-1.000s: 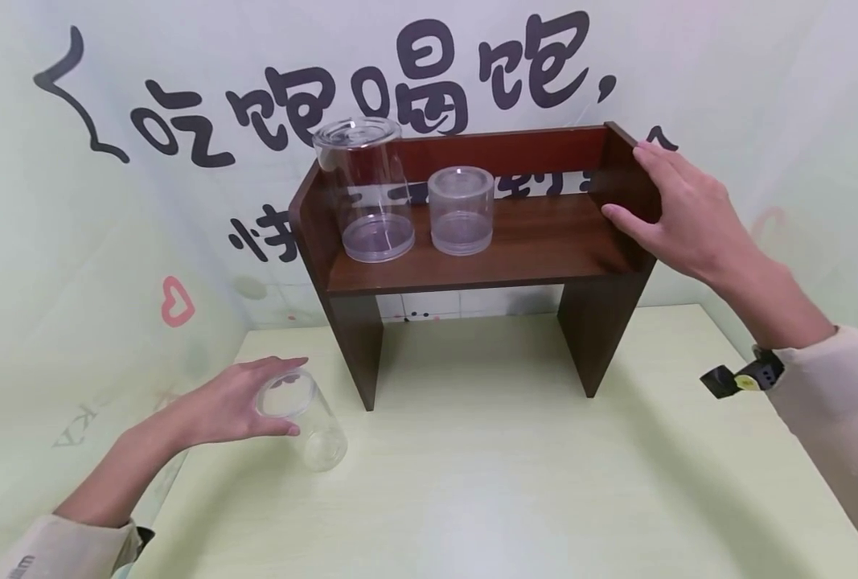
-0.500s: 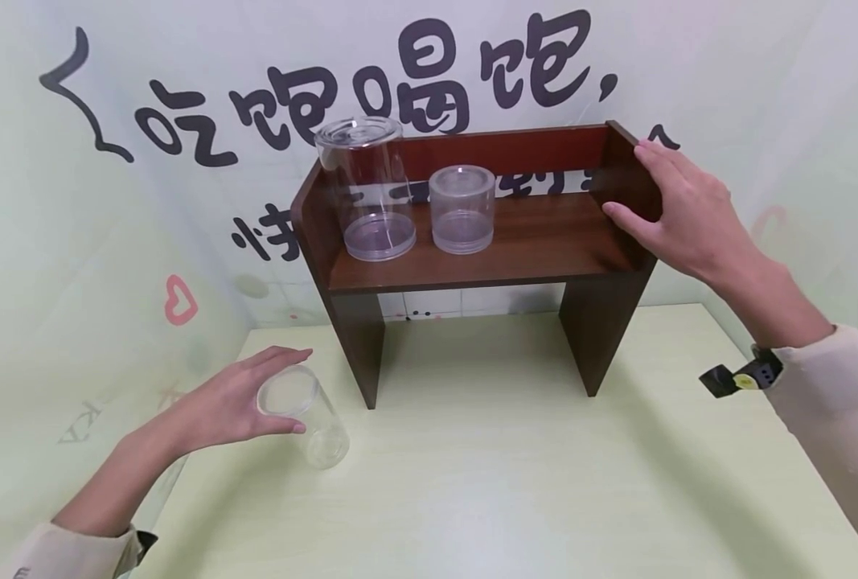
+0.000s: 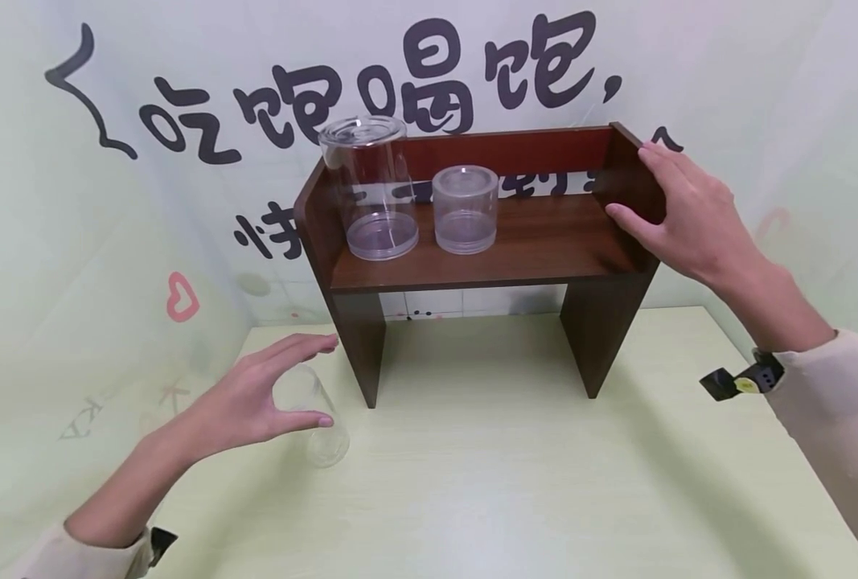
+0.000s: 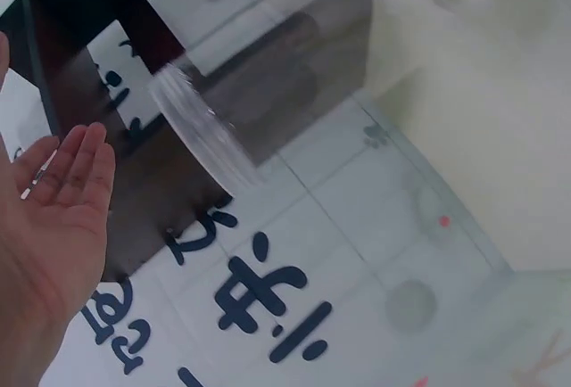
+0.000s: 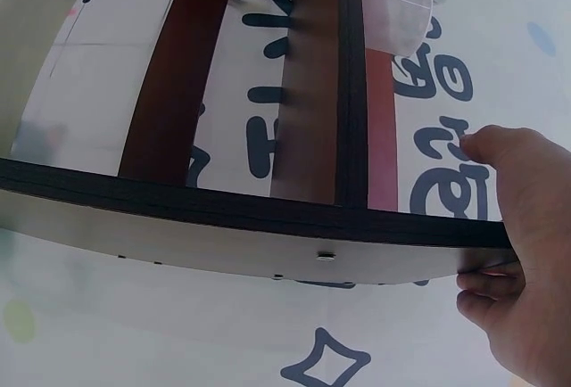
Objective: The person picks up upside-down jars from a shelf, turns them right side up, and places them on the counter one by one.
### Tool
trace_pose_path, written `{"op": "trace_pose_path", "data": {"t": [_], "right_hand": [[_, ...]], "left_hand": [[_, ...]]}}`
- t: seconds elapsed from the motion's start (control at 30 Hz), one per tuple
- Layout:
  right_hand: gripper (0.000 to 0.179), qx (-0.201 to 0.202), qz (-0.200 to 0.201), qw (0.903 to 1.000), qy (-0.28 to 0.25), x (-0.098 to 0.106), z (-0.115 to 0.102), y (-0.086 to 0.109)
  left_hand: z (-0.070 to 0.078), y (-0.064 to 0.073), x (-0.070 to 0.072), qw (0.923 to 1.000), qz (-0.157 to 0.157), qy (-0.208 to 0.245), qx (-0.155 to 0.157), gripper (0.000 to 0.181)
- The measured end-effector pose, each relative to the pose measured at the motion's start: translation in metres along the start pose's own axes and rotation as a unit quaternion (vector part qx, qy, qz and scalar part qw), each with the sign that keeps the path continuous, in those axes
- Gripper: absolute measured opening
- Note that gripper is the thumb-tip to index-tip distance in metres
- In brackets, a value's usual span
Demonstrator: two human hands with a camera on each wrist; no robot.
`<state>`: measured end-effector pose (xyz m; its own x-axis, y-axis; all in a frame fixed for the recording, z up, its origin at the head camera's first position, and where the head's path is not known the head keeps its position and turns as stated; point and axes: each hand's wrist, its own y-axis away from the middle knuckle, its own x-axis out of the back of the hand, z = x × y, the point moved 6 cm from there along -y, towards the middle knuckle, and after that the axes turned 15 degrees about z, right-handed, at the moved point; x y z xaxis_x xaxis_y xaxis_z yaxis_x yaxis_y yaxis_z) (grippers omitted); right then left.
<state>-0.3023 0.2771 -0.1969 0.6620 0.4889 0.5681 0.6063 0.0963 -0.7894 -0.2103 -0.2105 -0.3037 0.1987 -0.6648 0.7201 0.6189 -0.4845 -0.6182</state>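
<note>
My left hand reaches over a clear cylindrical jar standing on the table, its thumb and fingers spread wide apart. In the left wrist view the hand shows a relaxed open palm, with the jar's ridged end out to its side. At the right end of a dark brown wooden shelf, my right hand grips the side panel. Its thumb lies on the inner side and its fingers go round the outer face, as the right wrist view shows. A tall clear jar and a shorter one stand upright on the shelf board.
The shelf's left leg panel rises close beside the jar on the table. Beneath the board, the pale green tabletop runs back to a printed wall cloth with large dark characters.
My left hand has moved up and to the right over the jar, its fingers spreading wider. The jar stays standing in place, and the right hand keeps its grip on the shelf.
</note>
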Motion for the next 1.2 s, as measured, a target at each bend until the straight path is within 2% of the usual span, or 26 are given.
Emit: {"op": "trace_pose_path", "data": {"t": [0.13,0.23,0.4,0.57,0.77,1.03,1.2], "right_hand": [[0.075,-0.002,0.0,1.0,0.001,0.0,0.0,0.0],[0.074,-0.003,0.002,1.0,0.001,0.0,0.0,0.0],[0.074,-0.003,0.005,1.0,0.001,0.001,-0.001,0.0],[0.074,-0.005,0.005,1.0,0.001,0.001,0.0,0.001],[0.074,-0.007,0.006,1.0,0.003,0.0,0.0,0.001],[0.074,-0.007,0.005,1.0,0.005,0.0,0.0,0.001],[0.074,-0.006,0.006,0.9999,0.005,0.0,-0.002,0.0]], "left_hand": [[0.015,-0.015,-0.004,0.9978,0.025,0.06,-0.008,0.098],[0.023,-0.028,-0.009,0.9947,0.039,0.095,0.003,0.104],[0.034,-0.049,-0.017,0.9904,0.058,0.119,0.038,0.106],[0.046,-0.072,-0.021,0.9855,0.073,0.133,0.077,0.102],[0.053,-0.097,-0.026,0.9804,0.087,0.123,0.127,0.101],[0.059,-0.129,-0.037,0.9733,0.112,0.134,0.149,0.101],[0.06,-0.145,-0.044,0.9729,0.119,0.111,0.164,0.103]]}}
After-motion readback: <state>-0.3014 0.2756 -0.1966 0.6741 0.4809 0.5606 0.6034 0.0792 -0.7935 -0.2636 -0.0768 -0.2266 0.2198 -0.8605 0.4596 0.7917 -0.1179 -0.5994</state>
